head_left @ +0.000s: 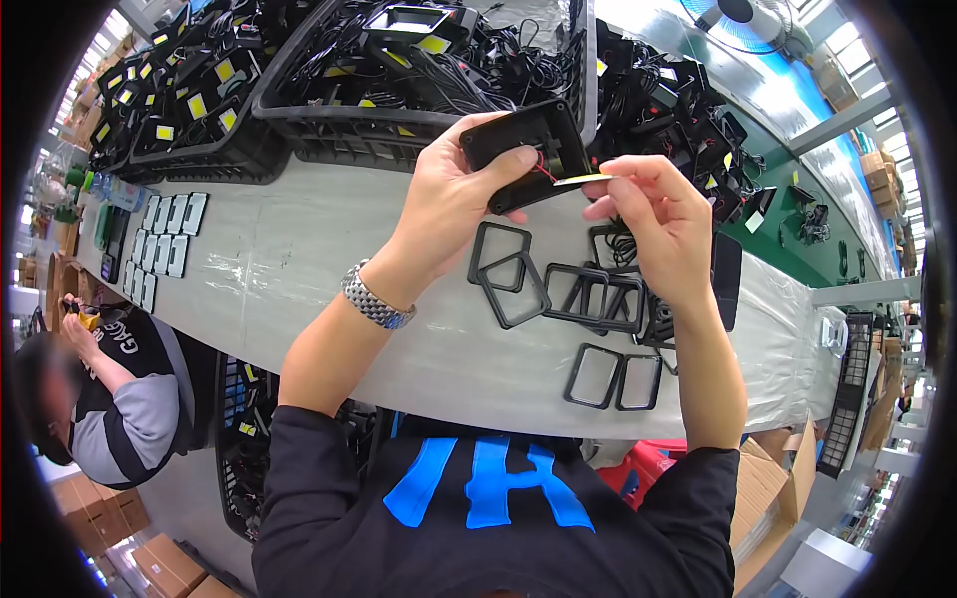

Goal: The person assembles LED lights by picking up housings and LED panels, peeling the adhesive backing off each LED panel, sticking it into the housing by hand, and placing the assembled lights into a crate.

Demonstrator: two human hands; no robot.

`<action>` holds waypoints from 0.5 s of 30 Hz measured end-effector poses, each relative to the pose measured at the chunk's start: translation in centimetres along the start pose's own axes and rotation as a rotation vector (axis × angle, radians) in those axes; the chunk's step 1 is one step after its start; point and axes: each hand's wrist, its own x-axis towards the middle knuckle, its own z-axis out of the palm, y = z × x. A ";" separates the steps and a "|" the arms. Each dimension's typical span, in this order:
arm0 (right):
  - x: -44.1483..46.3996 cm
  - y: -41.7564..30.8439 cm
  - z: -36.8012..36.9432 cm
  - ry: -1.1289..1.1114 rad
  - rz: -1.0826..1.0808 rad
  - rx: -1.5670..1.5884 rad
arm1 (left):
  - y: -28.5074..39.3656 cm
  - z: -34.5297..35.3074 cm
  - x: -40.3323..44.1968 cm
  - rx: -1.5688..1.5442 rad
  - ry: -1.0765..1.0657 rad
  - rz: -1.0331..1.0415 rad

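My left hand point(449, 194) is closed around a black rectangular lamp housing point(566, 135), its thumb pressed over the open inner side. A red wire point(544, 169) runs out of the housing to a thin white-and-yellow LED plate point(583, 180). My right hand point(663, 219) pinches that plate at its right end, seen nearly edge-on. Below the hands, several black rectangular frames point(511, 291) lie on the table point(299, 249), some overlapping. Two more frames point(594, 377) lie side by side closer to my body. Coiled black cable point(620, 247) shows beside my right wrist.
Black crates point(349, 122) full of cabled lamps stand along the far side, with more lamps point(688, 130) piled to the right. Silver plates point(169, 219) sit in rows at left, near a bottle point(118, 191). A co-worker point(130, 399) sits left; a cardboard box point(768, 488) is at lower right.
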 end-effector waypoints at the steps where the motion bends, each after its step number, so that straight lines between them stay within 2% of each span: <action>1: -0.1 0.1 0.1 -0.002 -0.051 0.023 | -0.1 0.0 0.0 0.011 -0.002 0.003; 6: 0.0 0.1 0.8 0.038 -0.125 -0.075 | -0.1 0.3 -0.1 0.203 0.024 0.060; 9: 0.1 -0.7 1.5 0.053 -0.071 -0.024 | 0.1 0.4 -0.2 0.260 -0.012 0.022; 15: 0.7 0.1 1.6 0.033 -0.035 -0.184 | 0.0 0.4 -1.2 0.153 -0.207 0.069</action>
